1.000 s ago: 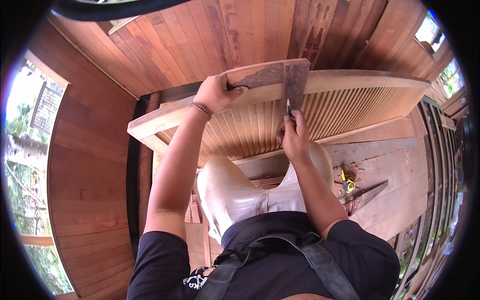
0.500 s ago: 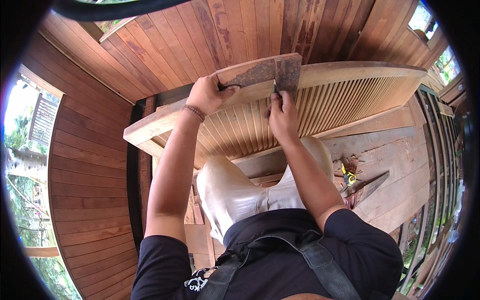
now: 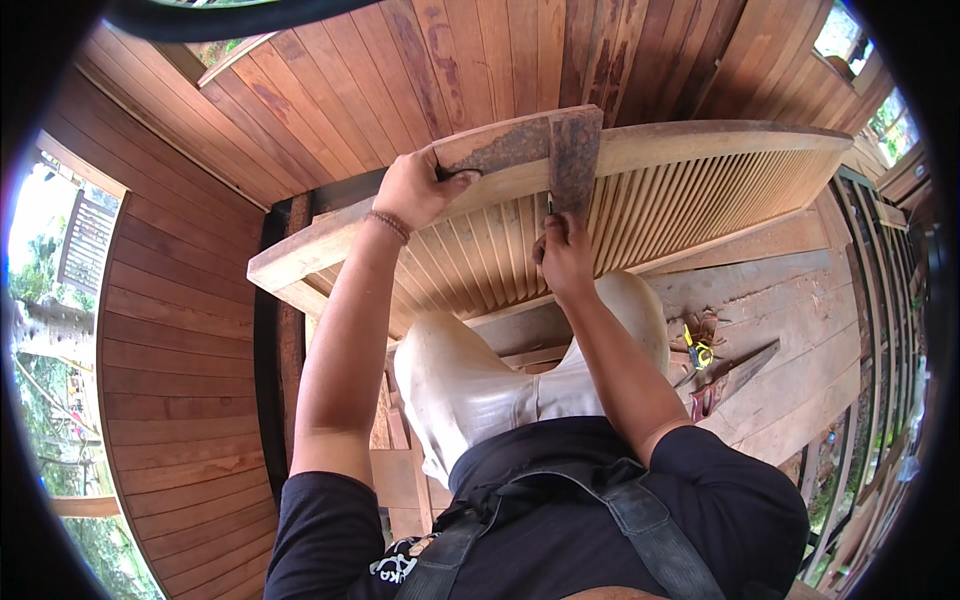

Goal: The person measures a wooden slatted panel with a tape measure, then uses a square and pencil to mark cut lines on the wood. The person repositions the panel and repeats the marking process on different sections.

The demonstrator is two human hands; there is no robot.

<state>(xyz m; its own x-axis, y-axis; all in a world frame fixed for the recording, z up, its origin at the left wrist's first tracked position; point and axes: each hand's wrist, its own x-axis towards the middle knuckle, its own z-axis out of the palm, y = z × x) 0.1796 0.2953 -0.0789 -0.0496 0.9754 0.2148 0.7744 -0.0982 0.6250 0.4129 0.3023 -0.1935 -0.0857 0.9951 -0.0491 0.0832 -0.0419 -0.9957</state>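
Observation:
A louvered wooden panel [image 3: 690, 155] stands on its long edge before my knees, its many slats below a thick top rail. An L-shaped wooden square [image 3: 573, 155], dark and stained, lies against that rail, one arm along it and the other down across it. My left hand [image 3: 415, 190] is closed on the square's left end and the rail, thumb on the near side. In my right hand [image 3: 565, 250], closed and lower down, is a thin pencil [image 3: 549, 203], its tip at the left edge of the square's downward arm.
On the boards to my right lie a yellow tape measure [image 3: 699, 350] and a handsaw [image 3: 738, 375] with a reddish handle. A plank wall [image 3: 185, 370] rises at the left and another beyond the panel. Dark metal bars [image 3: 868, 270] line the far right.
My right hand has slid down toward me along the square's edge with the pencil. The left hand, the square and the panel have stayed in place.

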